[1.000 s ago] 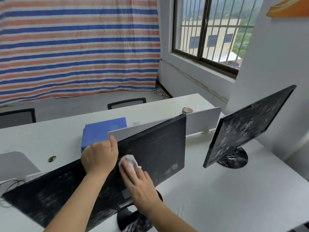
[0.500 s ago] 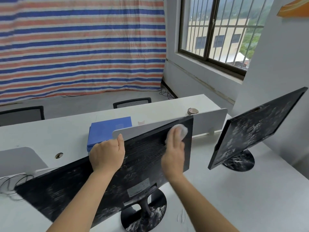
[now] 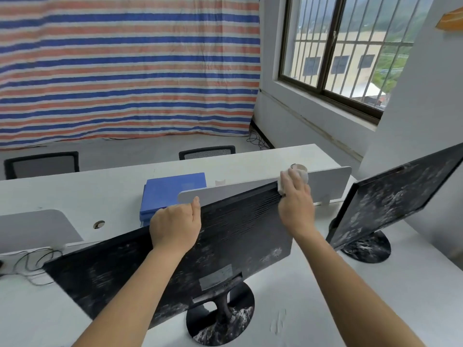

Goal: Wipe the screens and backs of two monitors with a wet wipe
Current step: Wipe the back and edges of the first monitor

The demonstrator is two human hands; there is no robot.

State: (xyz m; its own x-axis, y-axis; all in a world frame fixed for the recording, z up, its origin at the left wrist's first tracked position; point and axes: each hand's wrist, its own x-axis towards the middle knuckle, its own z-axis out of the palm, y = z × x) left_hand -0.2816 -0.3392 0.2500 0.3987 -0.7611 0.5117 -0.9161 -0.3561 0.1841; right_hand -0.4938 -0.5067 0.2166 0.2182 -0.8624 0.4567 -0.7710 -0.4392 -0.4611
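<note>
From my head camera, I see the back of the monitor [image 3: 238,234] right in front of me, leaning over to one side on its round stand [image 3: 220,319]. My left hand [image 3: 175,224] grips the top edge of the monitor near the middle. The thumb is on the back, and the fingers curl over to the front, where I cannot see them. My right hand [image 3: 295,209] is up at the top right corner of the monitor. Its fingers lie mostly straight and press the wipe [image 3: 304,175] onto that corner. A bit of white wipe sticks out past my fingertips and beside my thumb. The ribbed part of the back looks dark and clean below my right hand. The left side and the bottom of the back look gray and dusty. I think I am in the middle of wiping this back, and a lot is left to do. Next I should slide the wipe down and to the left over the dusty parts while my left hand holds the monitor steady so it does not tip. To the right of the monitor stands the second monitor [image 3: 390,196], very dusty, and it needs wiping too. Behind the monitor are a gray divider [image 3: 330,181] and a blue box [image 3: 172,191].
</note>
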